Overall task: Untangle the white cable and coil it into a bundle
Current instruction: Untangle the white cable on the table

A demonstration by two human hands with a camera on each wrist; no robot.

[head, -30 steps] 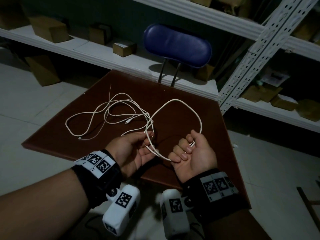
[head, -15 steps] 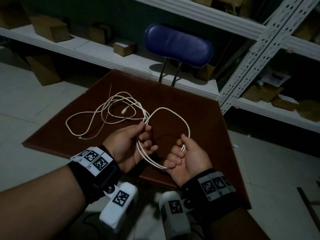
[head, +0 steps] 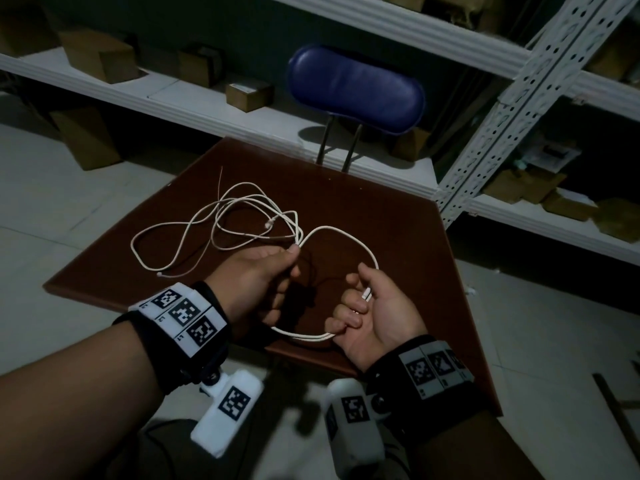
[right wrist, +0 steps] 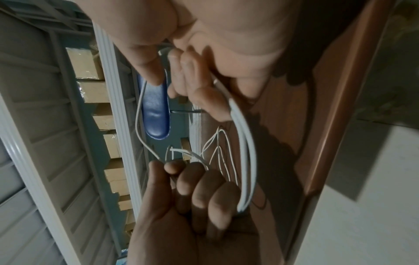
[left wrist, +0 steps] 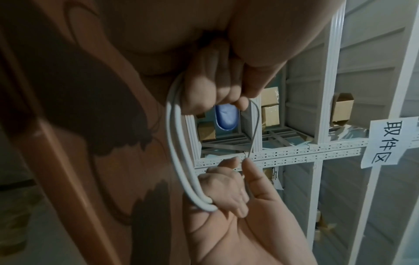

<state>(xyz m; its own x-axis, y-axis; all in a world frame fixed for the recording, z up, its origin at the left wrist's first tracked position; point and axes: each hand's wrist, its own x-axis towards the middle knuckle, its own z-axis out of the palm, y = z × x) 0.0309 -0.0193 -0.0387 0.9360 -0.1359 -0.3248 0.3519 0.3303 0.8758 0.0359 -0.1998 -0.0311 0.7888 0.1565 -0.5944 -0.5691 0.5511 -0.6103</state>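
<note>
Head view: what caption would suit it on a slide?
Both hands, left hand and right hand, grip loops of white cable above table.

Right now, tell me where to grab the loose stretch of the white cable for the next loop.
Take the white cable just beyond the left hand, from above with a pinch: there the strands run together off the brown table, whereas further out they lie flat and crossed.

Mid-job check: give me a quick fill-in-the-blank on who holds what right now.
1. Both hands grip the white ____.
2. The loop hangs between the left hand and the ____ hand.
3. The loose tangle lies on the brown ____.
4. Behind the table stands a ____ chair.

Missing words: cable; right; table; blue
</note>
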